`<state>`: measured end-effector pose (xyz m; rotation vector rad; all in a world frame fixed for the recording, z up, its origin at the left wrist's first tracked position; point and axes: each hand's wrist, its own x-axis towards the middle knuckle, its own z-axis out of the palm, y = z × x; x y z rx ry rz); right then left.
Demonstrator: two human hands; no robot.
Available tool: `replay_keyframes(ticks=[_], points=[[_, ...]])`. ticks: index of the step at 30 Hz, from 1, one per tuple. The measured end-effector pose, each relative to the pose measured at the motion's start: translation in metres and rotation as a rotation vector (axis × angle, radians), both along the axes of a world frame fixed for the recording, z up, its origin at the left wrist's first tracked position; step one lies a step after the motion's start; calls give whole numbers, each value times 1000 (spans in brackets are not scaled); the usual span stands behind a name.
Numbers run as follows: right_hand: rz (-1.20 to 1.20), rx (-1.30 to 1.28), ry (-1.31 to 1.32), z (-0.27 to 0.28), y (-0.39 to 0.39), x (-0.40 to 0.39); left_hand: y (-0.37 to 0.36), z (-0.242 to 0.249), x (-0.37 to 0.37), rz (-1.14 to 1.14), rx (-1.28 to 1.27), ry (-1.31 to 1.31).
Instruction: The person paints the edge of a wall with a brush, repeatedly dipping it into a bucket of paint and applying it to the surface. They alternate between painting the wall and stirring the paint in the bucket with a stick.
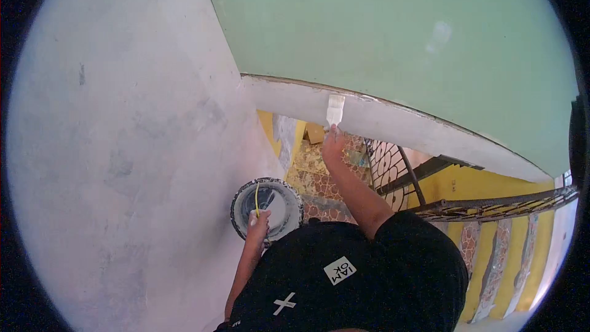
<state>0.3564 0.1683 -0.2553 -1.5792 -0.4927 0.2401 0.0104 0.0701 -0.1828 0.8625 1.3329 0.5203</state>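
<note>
Paintbrush [335, 110], white and flat, held upright by the right hand [335, 146], whose fingers pinch its handle in a narrow grip; its bristles point away from the person, over the white band [393, 122] and just short of the lower edge of the green wall [393, 31]; whether they press on the surface cannot be told. That edge is rough and brown-lined; it starts at the corner with the grey-white wall [123, 147] on the left and curves toward the near right, leaving a long run of band on the right of the brush and a shorter one on its left.

Left hand [258, 226], near and to the left, is closed around the yellow handle [257, 197] of a paint bucket [299, 203]; the bucket's dark rim is spattered with white, and pale paint shows inside; it hangs close beside the grey-white wall, leaving little room on its left.

Crazy-paved stairs [322, 165] show below, between bucket and right forearm; a metal railing [418, 178] stands to the right of that forearm, its rail running on toward the far right; the black T-shirt [399, 270] fills the near side.
</note>
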Motion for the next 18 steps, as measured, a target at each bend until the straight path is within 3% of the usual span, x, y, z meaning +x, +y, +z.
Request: replay_keyframes(ticks=[3,5,9,12,18], points=[[-41,2,43,-5,12,6,-2,-1,-1,11,-19,31],[-84,193,-13,-23,21,11,-5,4,1,3,9,22],[-97,137,21,-9,19,8,-5,-18,-8,4,49,-37],[-56,-52,220,-6,11,10,-7,-10,-4,19,22,-18],[-110,-100,-169,-2,1,1,-7,-7,0,28,60,-26]])
